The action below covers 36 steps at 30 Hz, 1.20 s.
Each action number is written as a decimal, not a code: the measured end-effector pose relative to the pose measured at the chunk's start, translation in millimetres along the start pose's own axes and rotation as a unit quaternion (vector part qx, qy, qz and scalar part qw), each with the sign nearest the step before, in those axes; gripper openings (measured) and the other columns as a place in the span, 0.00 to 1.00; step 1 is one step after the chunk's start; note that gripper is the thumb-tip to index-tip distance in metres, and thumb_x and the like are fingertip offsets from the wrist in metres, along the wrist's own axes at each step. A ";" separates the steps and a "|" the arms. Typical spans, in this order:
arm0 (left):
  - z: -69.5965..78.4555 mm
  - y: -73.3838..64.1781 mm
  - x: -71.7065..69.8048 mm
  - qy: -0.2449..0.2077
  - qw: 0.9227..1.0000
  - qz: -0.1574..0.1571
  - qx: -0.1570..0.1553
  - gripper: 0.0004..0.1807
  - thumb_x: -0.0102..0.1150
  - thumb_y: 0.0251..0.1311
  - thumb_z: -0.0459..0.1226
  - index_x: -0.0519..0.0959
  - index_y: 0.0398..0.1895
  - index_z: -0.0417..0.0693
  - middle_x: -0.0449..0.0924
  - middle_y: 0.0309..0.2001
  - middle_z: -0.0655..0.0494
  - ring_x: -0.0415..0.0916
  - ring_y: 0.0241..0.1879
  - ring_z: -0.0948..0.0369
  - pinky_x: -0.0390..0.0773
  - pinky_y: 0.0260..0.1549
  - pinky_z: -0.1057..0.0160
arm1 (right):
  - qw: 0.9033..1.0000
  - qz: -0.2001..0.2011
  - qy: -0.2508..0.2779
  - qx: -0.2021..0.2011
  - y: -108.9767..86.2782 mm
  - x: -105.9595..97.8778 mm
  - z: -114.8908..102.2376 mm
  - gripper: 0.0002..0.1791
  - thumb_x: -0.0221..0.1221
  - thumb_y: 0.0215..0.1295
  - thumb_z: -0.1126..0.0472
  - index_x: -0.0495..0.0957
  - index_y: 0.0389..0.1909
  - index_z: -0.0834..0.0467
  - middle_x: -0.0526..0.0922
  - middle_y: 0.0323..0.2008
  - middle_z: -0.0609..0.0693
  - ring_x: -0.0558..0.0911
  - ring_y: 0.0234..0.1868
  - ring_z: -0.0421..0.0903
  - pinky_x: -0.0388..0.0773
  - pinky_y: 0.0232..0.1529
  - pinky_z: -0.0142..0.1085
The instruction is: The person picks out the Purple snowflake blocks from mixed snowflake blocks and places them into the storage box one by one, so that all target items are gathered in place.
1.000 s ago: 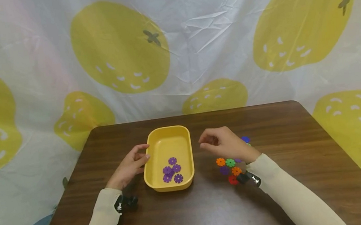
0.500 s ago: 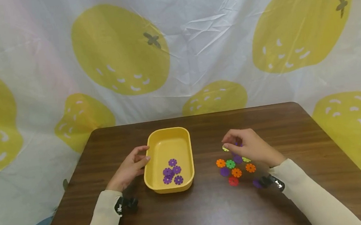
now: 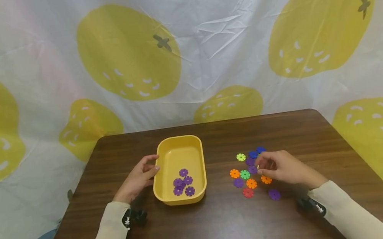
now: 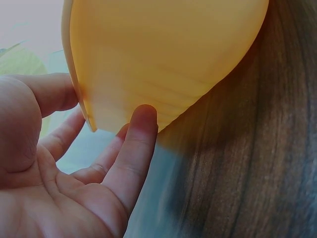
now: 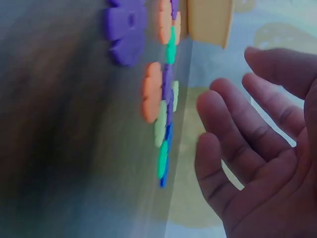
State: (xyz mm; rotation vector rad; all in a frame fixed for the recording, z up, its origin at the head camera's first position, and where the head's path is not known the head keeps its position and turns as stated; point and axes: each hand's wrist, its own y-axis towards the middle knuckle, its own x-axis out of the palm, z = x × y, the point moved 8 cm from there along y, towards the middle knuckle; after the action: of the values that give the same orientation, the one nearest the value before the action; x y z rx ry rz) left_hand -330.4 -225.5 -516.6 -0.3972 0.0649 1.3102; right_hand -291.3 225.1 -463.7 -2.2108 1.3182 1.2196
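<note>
A yellow plastic tray (image 3: 197, 165) stands left of the table's middle, with several purple notched discs (image 3: 183, 172) inside. My left hand (image 3: 136, 180) touches its left side, fingers relaxed against the rim and outer wall, as the left wrist view also shows. Over the right edge of a spread of small snowflake-shaped plastic discs hovers my right hand (image 3: 282, 167), loosely curled and holding nothing. Around it lie a purple disc (image 3: 253, 169), an orange disc (image 3: 266, 180) and a blue disc (image 3: 260, 149). A yellow-green disc (image 3: 241, 157) lies apart at the upper left of the group.
Further discs in the spread are a green disc (image 3: 245, 174), an orange disc (image 3: 234, 173) and a red disc (image 3: 248, 192). Nearer the front lies a lone purple disc (image 3: 274, 194). Behind the brown table (image 3: 202, 230) hangs a fruit-print cloth (image 3: 199, 57).
My right hand moves from beside the tray to the right, over the discs. On the way a yellow-green disc shows at its fingertips, and now that disc lies uncovered. Left hand and tray stay put.
</note>
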 end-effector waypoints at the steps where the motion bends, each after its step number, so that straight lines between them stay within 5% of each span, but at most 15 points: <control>1: -0.1 -0.1 0.0 -0.001 1.000 0.001 -0.001 0.28 0.59 0.78 0.46 0.66 0.77 0.62 0.77 0.65 0.42 0.82 0.59 0.51 0.85 0.61 0.47 | 1.000 -0.010 -0.003 -0.002 -3.9 0.7 1.3 0.10 0.72 0.68 0.58 0.84 0.47 0.54 0.86 0.33 0.36 0.82 0.33 0.34 0.85 0.35 0.32; 17: -2.7 0.8 -0.3 -0.005 1.000 0.004 -0.004 0.28 0.59 0.78 0.46 0.66 0.77 0.62 0.77 0.65 0.42 0.83 0.59 0.51 0.84 0.61 0.47 | 0.989 -0.143 0.038 0.024 -40.6 18.0 10.6 0.21 0.77 0.60 0.52 0.83 0.52 0.50 0.82 0.38 0.45 0.79 0.37 0.38 0.80 0.36 0.31; 36: -1.5 -0.2 0.3 -0.002 1.000 0.005 -0.002 0.28 0.59 0.78 0.46 0.66 0.77 0.63 0.77 0.66 0.42 0.83 0.60 0.50 0.84 0.61 0.47 | 0.991 -0.133 -0.002 0.019 -32.8 23.7 9.3 0.13 0.74 0.64 0.57 0.79 0.42 0.46 0.80 0.33 0.38 0.77 0.35 0.35 0.77 0.34 0.30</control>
State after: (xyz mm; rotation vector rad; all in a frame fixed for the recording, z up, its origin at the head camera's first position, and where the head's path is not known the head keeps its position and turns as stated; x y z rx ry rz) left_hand -329.9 -225.7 -518.1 -0.3980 0.0607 1.3203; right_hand -263.7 234.7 -493.1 -2.2663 0.9961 1.0892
